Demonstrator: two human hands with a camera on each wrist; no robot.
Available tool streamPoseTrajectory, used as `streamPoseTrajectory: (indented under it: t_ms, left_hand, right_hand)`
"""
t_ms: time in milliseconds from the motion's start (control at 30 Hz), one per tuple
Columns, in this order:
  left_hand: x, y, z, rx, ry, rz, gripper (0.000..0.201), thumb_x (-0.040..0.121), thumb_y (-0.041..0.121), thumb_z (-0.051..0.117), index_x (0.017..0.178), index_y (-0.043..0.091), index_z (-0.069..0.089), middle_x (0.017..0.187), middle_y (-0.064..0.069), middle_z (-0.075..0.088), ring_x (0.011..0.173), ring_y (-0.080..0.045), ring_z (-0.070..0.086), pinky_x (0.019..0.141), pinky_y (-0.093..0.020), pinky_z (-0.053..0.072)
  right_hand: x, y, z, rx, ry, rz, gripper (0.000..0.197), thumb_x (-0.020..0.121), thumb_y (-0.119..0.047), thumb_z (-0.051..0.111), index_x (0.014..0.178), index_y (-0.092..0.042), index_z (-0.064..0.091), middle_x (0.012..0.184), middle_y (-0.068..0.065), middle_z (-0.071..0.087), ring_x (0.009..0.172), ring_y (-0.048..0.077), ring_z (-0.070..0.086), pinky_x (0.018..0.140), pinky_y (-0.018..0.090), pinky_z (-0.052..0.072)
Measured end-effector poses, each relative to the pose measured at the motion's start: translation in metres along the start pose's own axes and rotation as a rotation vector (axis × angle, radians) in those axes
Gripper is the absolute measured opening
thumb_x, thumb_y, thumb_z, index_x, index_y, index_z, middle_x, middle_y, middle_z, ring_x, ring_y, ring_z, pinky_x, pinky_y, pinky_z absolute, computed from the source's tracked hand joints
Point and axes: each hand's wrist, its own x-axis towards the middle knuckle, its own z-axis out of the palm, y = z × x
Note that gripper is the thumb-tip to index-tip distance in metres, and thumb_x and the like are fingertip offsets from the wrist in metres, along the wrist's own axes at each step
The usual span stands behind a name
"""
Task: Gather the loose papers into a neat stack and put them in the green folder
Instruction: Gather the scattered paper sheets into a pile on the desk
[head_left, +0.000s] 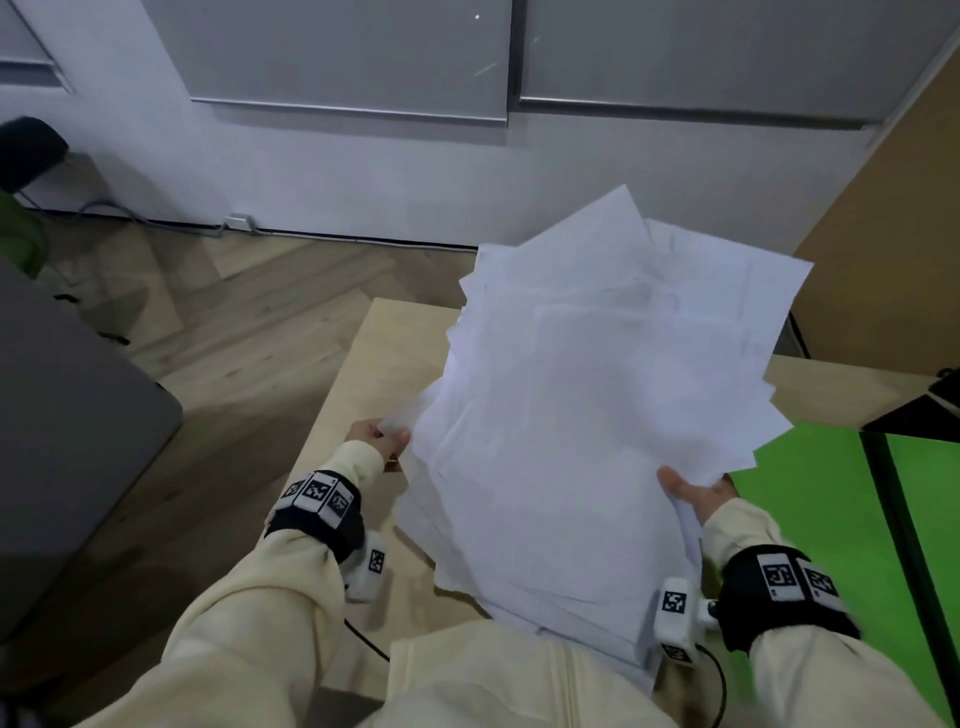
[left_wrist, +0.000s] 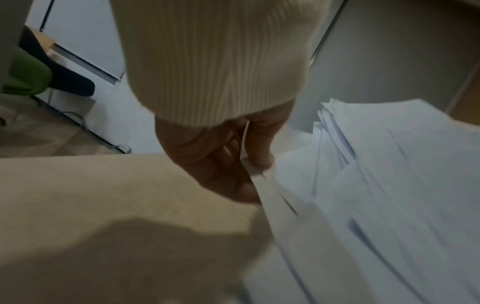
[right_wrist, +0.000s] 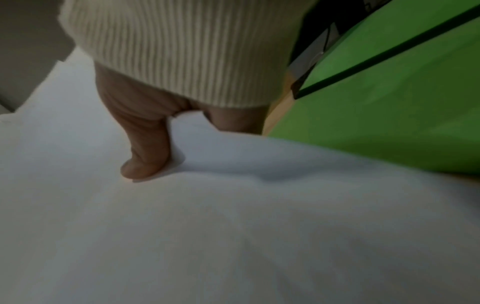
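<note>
- Papers are up in the air over the table, tipped up and leaning away from the person.
- Corners stick out all over, so the pile is not neat yet.
- Her left hand pinches the left edge, thumb on one side and fingers on the other.
- Her right hand grips the right edge, thumb on top.
- Paper is light, thin and floppy, and I think loose sheets could slip out.
- Holding both side edges looks best.
- Green folder lies open on the table, just to the right.
</note>
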Motion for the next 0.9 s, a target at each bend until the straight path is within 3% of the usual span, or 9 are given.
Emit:
streamPoseTrajectory:
  t_ms: [67,167,267,400,500,567,700,800,900]
  left_hand:
    - [0.001,-0.007,0.001,0.085,-0.021,-0.027,0.014,0.087,0.001,0.059,0.099,-0.005,0.063,0.087,-0.016,0.06,0.073,-0.028,0.058,0.05,-0.027,0.057]
    - [0.006,-0.014,0.003,0.178,0.082,0.009,0.021,0.088,0.006,0.059,0.105,-0.004,0.064,0.064,-0.006,0.057,0.063,-0.024,0.055,0.065,-0.031,0.05]
    - [0.011,-0.011,0.007,0.089,0.215,0.023,0.026,0.088,0.011,0.059,0.109,-0.003,0.064,0.07,-0.015,0.063,0.052,-0.02,0.048,0.06,-0.025,0.043]
    - [0.012,-0.014,0.011,0.175,0.181,-0.021,0.029,0.087,0.01,0.058,0.109,-0.009,0.061,0.073,-0.017,0.058,0.045,-0.019,0.046,0.053,-0.022,0.042]
    - [0.009,-0.029,0.015,0.236,0.195,-0.041,0.024,0.087,0.01,0.057,0.104,-0.006,0.065,0.081,-0.02,0.064,0.061,-0.023,0.054,0.069,-0.028,0.043]
    - [0.004,-0.031,0.016,0.218,0.268,-0.035,0.024,0.087,0.009,0.054,0.104,-0.003,0.067,0.085,-0.018,0.064,0.074,-0.026,0.058,0.074,-0.03,0.045]
    - [-0.006,-0.005,0.011,0.044,0.494,0.046,0.03,0.09,0.004,0.049,0.116,-0.003,0.062,0.12,-0.027,0.06,0.111,-0.04,0.058,0.097,-0.037,0.046]
    - [-0.018,0.018,-0.002,0.157,0.597,0.17,0.032,0.086,-0.003,0.04,0.102,0.001,0.066,0.104,-0.029,0.065,0.099,-0.041,0.06,0.078,-0.033,0.042]
    - [-0.033,0.038,-0.015,0.241,0.66,0.38,0.033,0.08,-0.004,0.04,0.099,0.002,0.066,0.093,-0.028,0.066,0.088,-0.041,0.06,0.075,-0.037,0.045]
  right_hand:
    - [0.005,0.009,0.003,0.018,0.003,0.01,0.076,0.083,-0.022,0.068,0.14,0.011,0.029,0.147,0.023,0.037,0.135,0.035,0.038,0.112,0.035,0.026]
    - [0.006,0.016,0.008,0.012,-0.006,0.048,0.08,0.082,-0.022,0.069,0.142,0.009,0.025,0.149,0.022,0.034,0.138,0.033,0.035,0.114,0.034,0.023]
    - [0.005,0.022,0.015,-0.02,-0.027,0.054,0.082,0.076,-0.024,0.075,0.139,0.006,0.031,0.146,0.02,0.041,0.134,0.033,0.041,0.115,0.039,0.027]
    - [0.009,0.026,0.02,-0.048,-0.015,0.098,0.072,0.08,-0.013,0.071,0.138,0.007,0.033,0.144,0.022,0.042,0.132,0.035,0.043,0.114,0.038,0.029]
    - [0.006,0.029,0.026,-0.1,-0.026,0.123,0.068,0.088,-0.008,0.062,0.142,0.011,0.025,0.149,0.023,0.032,0.139,0.033,0.033,0.112,0.031,0.023]
    - [0.006,0.034,0.032,-0.186,-0.086,0.166,0.076,0.089,-0.017,0.061,0.145,0.009,0.017,0.154,0.02,0.024,0.143,0.031,0.026,0.114,0.031,0.019]
    - [0.006,0.041,0.035,-0.334,-0.145,0.244,0.081,0.091,-0.026,0.057,0.147,0.006,0.009,0.156,0.019,0.018,0.144,0.031,0.023,0.113,0.034,0.022]
    - [0.004,0.043,0.033,-0.448,-0.134,0.283,0.083,0.092,-0.033,0.053,0.148,0.003,0.004,0.157,0.017,0.015,0.144,0.03,0.023,0.116,0.036,0.024]
    - [0.012,0.048,0.03,-0.55,-0.074,0.303,0.074,0.097,-0.042,0.034,0.148,0.004,0.007,0.158,0.016,0.009,0.146,0.026,0.018,0.116,0.031,0.022]
